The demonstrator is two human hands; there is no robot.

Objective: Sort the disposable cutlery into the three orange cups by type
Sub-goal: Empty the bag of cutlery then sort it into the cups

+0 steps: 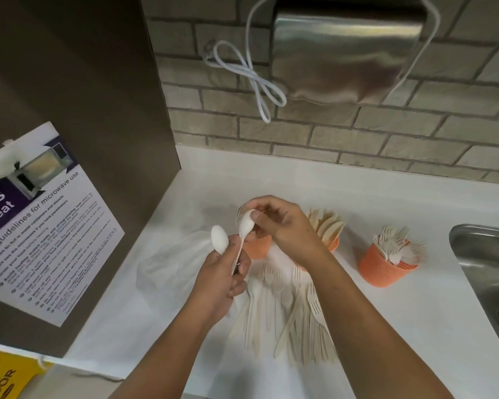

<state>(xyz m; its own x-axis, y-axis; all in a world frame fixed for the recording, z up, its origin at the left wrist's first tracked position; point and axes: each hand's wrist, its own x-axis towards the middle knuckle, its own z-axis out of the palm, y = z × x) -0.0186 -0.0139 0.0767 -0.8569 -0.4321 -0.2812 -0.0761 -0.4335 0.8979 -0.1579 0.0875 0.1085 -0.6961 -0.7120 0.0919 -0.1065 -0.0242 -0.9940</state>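
Left hand (222, 280) is curled into a loose fist round the thin handles of two glossy white plastic spoons, near the middle of the counter (386, 203). One, the left spoon (219, 240), sticks up out of the fist with its smooth oval bowl free. The right spoon (247, 223) leans to the right, and the right hand (283, 223) pinches its bowl between thumb and fingertips, the other fingers bent over it.

Just behind and below both hands stands the left cup (259, 249), orange, mostly hidden; what it holds cannot be told. To its right the middle cup (335, 244) shows only a sliver of orange rim past the right wrist, with pale, flat, blunt-tipped knives (327, 226) fanning upright out of it. Further right, well apart from the hands, the right cup (386, 269) is a ribbed, woven-looking orange tub, leaning slightly, packed with cream forks (398, 249), tines up.

On the near side, under the forearms, a loose pile of cutlery (285, 312) lies spread on the white, smooth counter, matte and beige, forks and spoons among it. A crumpled clear plastic bag (170, 263) lies to the left of the pile.

A steel sink (487, 254) curves in at the right edge. On the far grey brick wall (415, 133) hangs a brushed-metal dispenser (346, 47) with a looped white cord (242, 70) beside it. A printed microwave notice (41, 226) is on the brown panel at left.
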